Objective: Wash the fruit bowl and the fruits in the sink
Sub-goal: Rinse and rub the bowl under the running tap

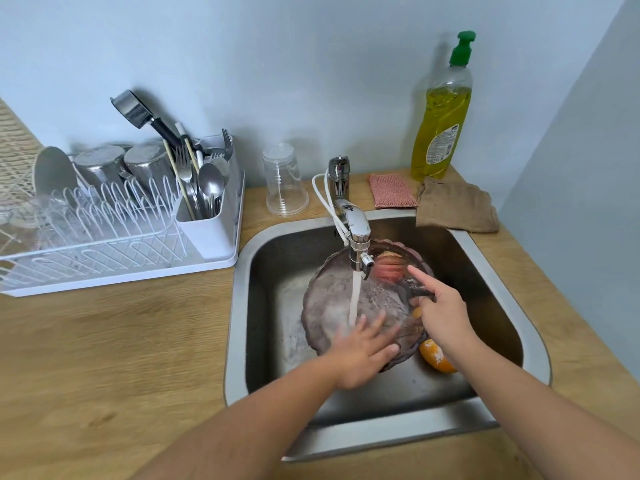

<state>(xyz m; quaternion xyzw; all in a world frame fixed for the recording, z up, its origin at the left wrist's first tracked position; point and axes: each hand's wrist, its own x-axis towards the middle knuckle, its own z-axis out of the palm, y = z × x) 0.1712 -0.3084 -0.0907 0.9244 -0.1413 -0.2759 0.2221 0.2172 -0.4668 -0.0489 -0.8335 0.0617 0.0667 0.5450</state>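
Now left grip (363, 344) splayed flat on scalloped translucent bowl (322, 306); right grip (440, 306) pinches it.

Bowl (325, 296) in sink (485, 306) under tap (356, 233); orange (434, 356) at its right; dish rack (114, 244) left of sink.

The square steel sink (236, 323) is showing a dull brushed finish — the curved chrome tap (358, 230) is gleaming mirror-bright. The scalloped brownish translucent bowl (322, 289) is glistening, smooth and wet. The pale wooden countertop (121, 341) is looking matt and grained, the folded brown cloth (453, 209) coarse-woven.
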